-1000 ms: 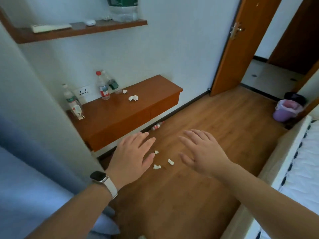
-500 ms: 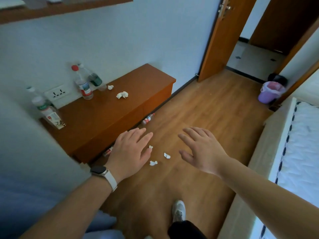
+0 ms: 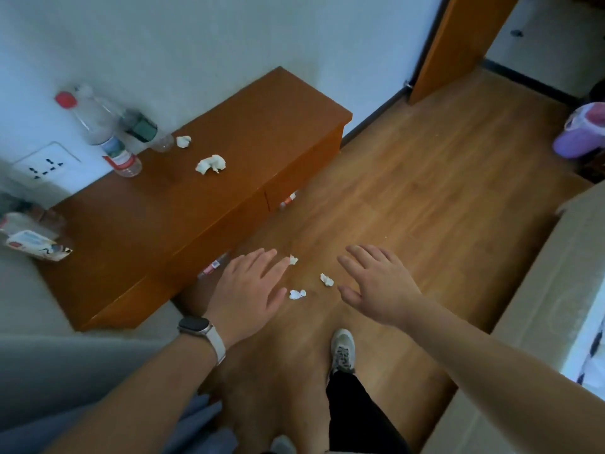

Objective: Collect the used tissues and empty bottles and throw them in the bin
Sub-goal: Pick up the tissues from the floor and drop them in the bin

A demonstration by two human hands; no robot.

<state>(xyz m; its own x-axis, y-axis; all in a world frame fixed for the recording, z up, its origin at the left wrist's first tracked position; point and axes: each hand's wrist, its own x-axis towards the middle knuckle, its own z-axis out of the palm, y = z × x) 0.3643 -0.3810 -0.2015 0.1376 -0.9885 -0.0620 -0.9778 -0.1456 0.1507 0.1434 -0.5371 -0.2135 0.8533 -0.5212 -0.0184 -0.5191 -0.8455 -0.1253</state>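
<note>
Three crumpled white tissues lie on the wooden floor: one [image 3: 293,259] by my left fingertips, one [image 3: 297,294] lower, one [image 3: 326,279] toward my right hand. My left hand [image 3: 248,290], with a watch on the wrist, hovers open above them. My right hand [image 3: 376,283] is open too, just right of the tissues. Two more tissues [image 3: 211,164] [image 3: 183,141] sit on the wooden cabinet [image 3: 229,132]. A red-capped bottle [image 3: 98,132] and a green-labelled bottle [image 3: 144,129] stand there. Two bottles [image 3: 289,198] [image 3: 212,265] lie half hidden under the cabinet. The purple bin [image 3: 581,132] stands far right.
A packet [image 3: 36,245] and another bottle [image 3: 16,222] sit at the cabinet's left end. A bed [image 3: 540,322] runs along the right. My shoe [image 3: 342,350] is on the floor below my hands. An open wooden door [image 3: 458,44] stands at the back.
The view has tilted down and moved closer to the floor. Both hands stay open above the floor tissues. My foot and leg have come into view.
</note>
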